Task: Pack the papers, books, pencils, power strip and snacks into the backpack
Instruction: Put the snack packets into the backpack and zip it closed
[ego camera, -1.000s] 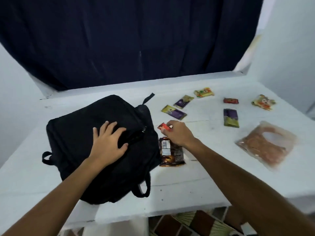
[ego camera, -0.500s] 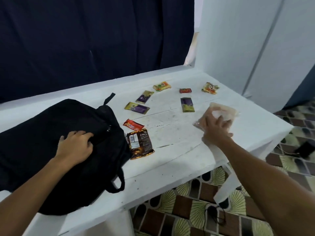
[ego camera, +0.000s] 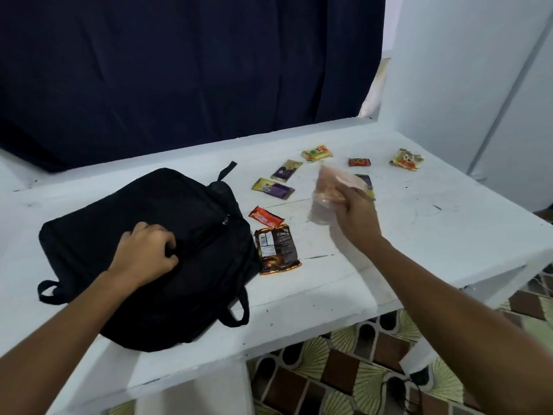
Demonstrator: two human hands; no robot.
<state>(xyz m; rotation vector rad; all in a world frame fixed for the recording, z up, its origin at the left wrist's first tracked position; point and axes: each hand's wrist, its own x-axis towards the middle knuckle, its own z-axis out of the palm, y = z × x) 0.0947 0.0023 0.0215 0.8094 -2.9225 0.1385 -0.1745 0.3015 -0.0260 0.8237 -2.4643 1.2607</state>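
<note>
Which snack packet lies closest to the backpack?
The dark brown packet, its edge against the backpack; the red wrapper lies just clear.

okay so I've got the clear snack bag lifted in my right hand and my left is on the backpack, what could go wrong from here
1. The clear snack bag hangs loosely from your right hand, gripped at one side, so it may slip.
2. No opening shows on the backpack; your left hand grips its fabric, so the bag may have nowhere to go yet.
3. Swinging across, the bag could brush the red wrapper or brown packet beside the backpack.
</note>
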